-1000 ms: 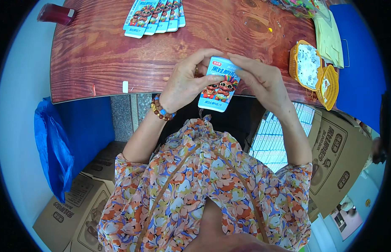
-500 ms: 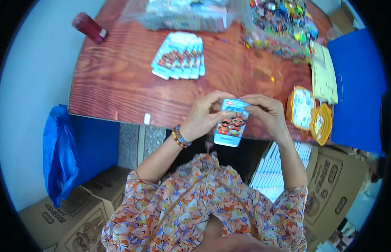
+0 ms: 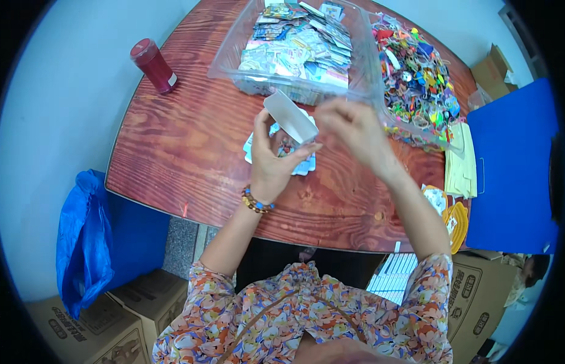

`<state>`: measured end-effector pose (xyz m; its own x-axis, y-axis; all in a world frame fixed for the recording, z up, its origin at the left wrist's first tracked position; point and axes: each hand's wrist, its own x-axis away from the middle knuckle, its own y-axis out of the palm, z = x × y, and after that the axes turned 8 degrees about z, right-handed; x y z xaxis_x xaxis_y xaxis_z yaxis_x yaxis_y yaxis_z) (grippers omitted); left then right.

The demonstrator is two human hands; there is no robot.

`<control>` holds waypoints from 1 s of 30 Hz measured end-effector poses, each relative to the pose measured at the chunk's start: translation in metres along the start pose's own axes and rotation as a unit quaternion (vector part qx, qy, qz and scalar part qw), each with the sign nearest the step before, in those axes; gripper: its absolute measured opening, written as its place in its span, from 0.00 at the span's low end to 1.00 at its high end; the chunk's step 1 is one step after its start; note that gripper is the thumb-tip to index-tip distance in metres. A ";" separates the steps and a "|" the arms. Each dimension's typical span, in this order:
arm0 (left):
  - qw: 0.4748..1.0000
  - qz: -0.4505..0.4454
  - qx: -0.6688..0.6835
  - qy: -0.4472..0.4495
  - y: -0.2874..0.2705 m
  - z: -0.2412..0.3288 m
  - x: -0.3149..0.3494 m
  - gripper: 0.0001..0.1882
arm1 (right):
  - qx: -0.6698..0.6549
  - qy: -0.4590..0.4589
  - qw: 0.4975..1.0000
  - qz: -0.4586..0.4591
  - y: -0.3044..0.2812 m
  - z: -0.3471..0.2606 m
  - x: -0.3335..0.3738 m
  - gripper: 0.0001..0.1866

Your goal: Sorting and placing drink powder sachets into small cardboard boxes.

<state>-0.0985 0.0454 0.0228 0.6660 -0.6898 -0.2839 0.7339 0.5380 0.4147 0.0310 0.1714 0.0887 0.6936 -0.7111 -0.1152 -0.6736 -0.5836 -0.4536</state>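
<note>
My left hand (image 3: 271,167) holds a small cardboard box (image 3: 291,116) tilted over the table, its thumb and fingers round the sides. The box's plain white inside faces up, and its printed outside is mostly turned away. Just to the right of it, my right hand (image 3: 362,136) is raised with its fingers smeared by motion. Whether anything is in those fingers cannot be made out. Beneath my left hand lie several light-blue printed cartons (image 3: 308,165), partly hidden by the hand and box.
At the back, a clear plastic tub (image 3: 225,65) is filled with small flat packets. Many-coloured trinkets (image 3: 416,79) fill a clear container at its right. A dark red bottle (image 3: 154,67) stands far left. Yellow sheets (image 3: 460,164) and an orange case (image 3: 457,225) lie along the right edge.
Both hands have moved forward, away from my body. The box, earlier held upright-printed in both hands, is now in my left hand with its inside showing. My right hand has come off it.
</note>
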 end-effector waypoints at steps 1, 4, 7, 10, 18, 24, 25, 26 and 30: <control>1.000 0.003 0.002 0.003 -0.009 -0.003 -0.007 0.46 | 0.104 -0.079 0.990 0.046 -0.005 -0.003 -0.029 0.12; 0.991 0.046 -0.124 0.035 -0.033 -0.039 -0.021 0.45 | 0.321 -0.178 0.924 0.108 -0.011 0.017 -0.127 0.12; 0.979 0.052 -0.193 0.041 -0.043 -0.051 -0.015 0.46 | 0.326 -0.097 0.940 0.029 -0.005 0.054 -0.203 0.17; 0.978 0.050 -0.197 0.035 -0.043 -0.046 -0.013 0.47 | 0.403 -0.036 0.913 0.045 0.011 0.067 -0.232 0.25; 0.983 0.067 -0.168 -0.001 -0.042 -0.038 -0.016 0.48 | 0.269 0.028 0.962 0.031 -0.002 0.086 -0.252 0.17; 0.962 0.059 -0.260 0.050 -0.041 -0.036 -0.019 0.47 | 0.267 0.002 0.960 0.085 -0.048 0.080 -0.235 0.16; 0.960 0.059 -0.269 0.059 -0.040 -0.042 -0.019 0.47 | 0.269 -0.014 0.956 0.112 -0.059 0.085 -0.232 0.15; 0.955 0.062 -0.284 0.065 -0.043 -0.046 -0.018 0.47 | 0.249 -0.027 0.963 0.103 -0.059 0.081 -0.224 0.13; 0.958 0.052 -0.277 0.050 -0.047 -0.044 -0.016 0.45 | 0.170 0.013 0.981 0.090 -0.057 0.064 -0.191 0.11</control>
<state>-0.1374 0.0522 -0.0303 0.7280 -0.5838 -0.3595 0.6027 0.7949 -0.0705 -0.0471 0.3653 0.0803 0.5610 -0.8031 -0.2007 -0.6583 -0.2858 -0.6964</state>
